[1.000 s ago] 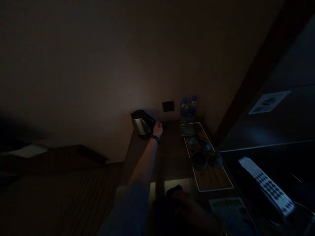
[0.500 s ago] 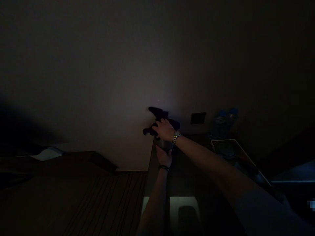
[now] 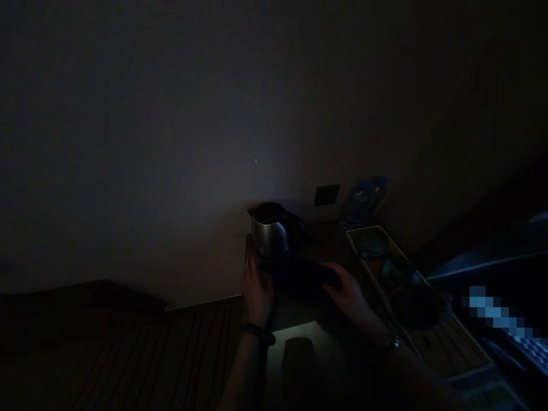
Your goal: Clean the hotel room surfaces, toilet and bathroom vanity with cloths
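Note:
A silver kettle (image 3: 270, 238) with a black lid and handle stands upright on the dark tabletop, close to the wall. Just below it, my left hand (image 3: 257, 292) has its fingers stretched toward the kettle's base; dimness hides whether they touch it. My right hand (image 3: 346, 290) is closed on a dark cloth (image 3: 306, 275), which spreads leftward over the tabletop in front of the kettle. The cloth's outline merges with the shadows, so where its left end lies is unclear.
Plastic bottles with blue caps (image 3: 363, 200) stand by the wall at right, near a dark wall socket plate (image 3: 326, 195). A light-rimmed tray (image 3: 362, 260) holding dim items lies right of my right hand. Striped carpet (image 3: 158, 354) covers the floor at left.
My right hand has come off the kettle's top, drawing the dark cloth down and to the right. The kettle's lid now shows. My left hand has moved below the kettle's body.

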`<state>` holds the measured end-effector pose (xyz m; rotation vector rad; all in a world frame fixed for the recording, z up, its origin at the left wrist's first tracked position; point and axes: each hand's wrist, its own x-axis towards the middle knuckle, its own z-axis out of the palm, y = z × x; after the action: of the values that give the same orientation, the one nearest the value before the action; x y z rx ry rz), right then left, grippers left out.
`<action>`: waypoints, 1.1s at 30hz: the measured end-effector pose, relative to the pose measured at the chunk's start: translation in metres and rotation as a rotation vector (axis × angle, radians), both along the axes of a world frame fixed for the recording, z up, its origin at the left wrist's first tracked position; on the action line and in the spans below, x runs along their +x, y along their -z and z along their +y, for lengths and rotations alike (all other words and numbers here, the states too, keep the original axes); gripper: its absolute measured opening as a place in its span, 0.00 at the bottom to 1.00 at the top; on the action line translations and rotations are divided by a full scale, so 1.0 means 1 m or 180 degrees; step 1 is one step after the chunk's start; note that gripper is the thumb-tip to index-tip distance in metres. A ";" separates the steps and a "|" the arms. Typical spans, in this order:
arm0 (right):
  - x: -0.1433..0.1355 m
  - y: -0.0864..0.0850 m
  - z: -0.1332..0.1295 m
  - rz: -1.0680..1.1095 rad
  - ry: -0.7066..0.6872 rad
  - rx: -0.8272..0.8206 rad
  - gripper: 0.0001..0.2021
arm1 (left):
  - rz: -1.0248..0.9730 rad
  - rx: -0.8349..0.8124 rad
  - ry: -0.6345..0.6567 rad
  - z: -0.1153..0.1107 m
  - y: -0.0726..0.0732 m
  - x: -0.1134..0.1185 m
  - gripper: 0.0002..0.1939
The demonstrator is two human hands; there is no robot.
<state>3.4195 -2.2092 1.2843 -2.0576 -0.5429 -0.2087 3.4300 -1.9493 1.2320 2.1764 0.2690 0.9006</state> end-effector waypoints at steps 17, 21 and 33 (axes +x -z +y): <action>0.164 -0.080 0.089 0.0986 -0.0494 0.1333 0.31 | -0.0309 0.0054 -0.0047 0.005 -0.070 0.078 0.47; 0.159 -0.078 0.077 0.0575 -0.0427 0.1117 0.29 | -0.0345 0.0004 -0.0049 0.001 -0.065 0.075 0.47; 0.134 -0.071 0.049 -0.0045 -0.0182 0.0345 0.25 | -0.0949 0.0022 -0.0394 -0.034 -0.045 0.038 0.46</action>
<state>3.5537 -2.1600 1.3556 -1.9343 -0.5858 -0.2146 3.4681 -1.9828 1.2767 2.0143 0.2555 1.2807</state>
